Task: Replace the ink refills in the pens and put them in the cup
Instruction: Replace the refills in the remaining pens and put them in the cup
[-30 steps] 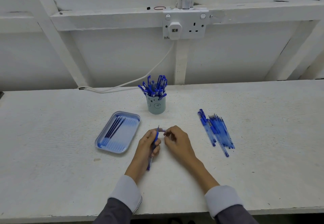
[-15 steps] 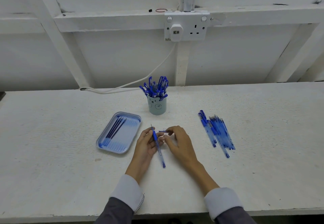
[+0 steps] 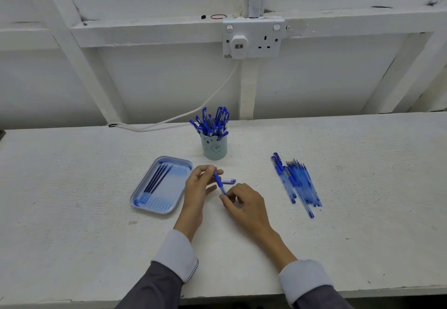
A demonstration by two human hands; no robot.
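Note:
A blue pen (image 3: 219,184) is held between both hands above the table's middle. My left hand (image 3: 198,190) pinches its upper end with fingertips. My right hand (image 3: 244,206) pinches its lower end. The pen's cap (image 3: 228,181) lies on the table just behind the hands. A pale green cup (image 3: 214,148) full of several blue pens stands further back. A blue tray (image 3: 177,201) at the left holds several dark ink refills (image 3: 157,179). A pile of blue pens (image 3: 296,183) lies at the right.
The white table (image 3: 72,187) runs the full width, with its front edge near my sleeves. A white cable (image 3: 169,121) lies along the back wall and rises to a wall socket (image 3: 252,38).
The pen has turned in my hands, and my right hand has slid down from the cap to the pen's lower end. The cap now lies on the table.

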